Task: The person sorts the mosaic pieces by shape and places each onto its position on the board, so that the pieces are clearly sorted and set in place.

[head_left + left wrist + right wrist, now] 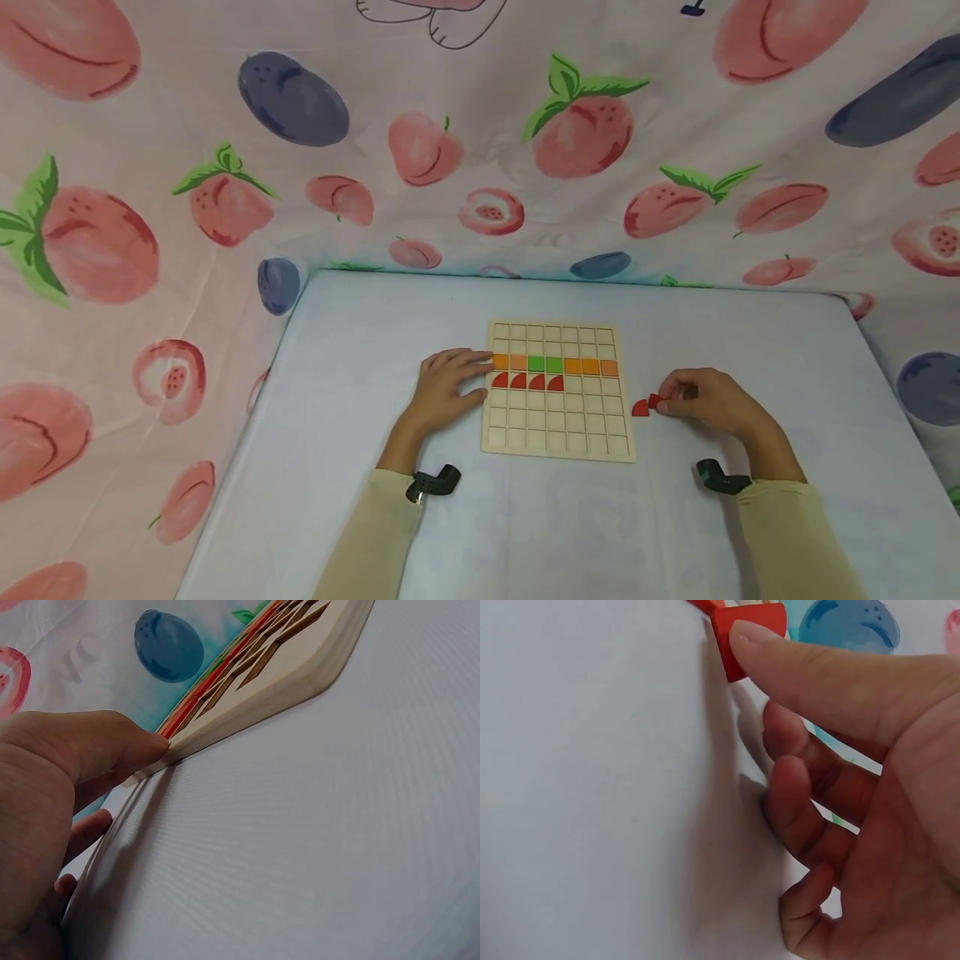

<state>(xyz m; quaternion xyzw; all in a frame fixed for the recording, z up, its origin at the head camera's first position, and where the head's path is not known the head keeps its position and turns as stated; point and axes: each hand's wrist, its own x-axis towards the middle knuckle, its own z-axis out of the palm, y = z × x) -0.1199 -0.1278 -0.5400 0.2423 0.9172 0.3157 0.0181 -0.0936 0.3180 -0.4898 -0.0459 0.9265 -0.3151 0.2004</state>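
Observation:
A wooden grid board (558,442) lies flat on the table. One of its rows holds orange, peach and green square tiles (554,365), and several red quarter-circle tiles (536,382) fill the left part of the row below. My left hand (442,390) rests at the board's left edge; its thumb touches the rim in the left wrist view, fingers extended. Right of the board, my right hand (708,402) pinches a red tile (727,641) between thumb and fingers; the thumb partly hides it. Beside that tile lies another red quarter-circle tile (640,408).
A pale cloth covers the table (555,533). Behind and to the left hangs a fruit-printed curtain (480,158). Each wrist carries a small dark camera, one on the left (435,482) and one on the right (722,477).

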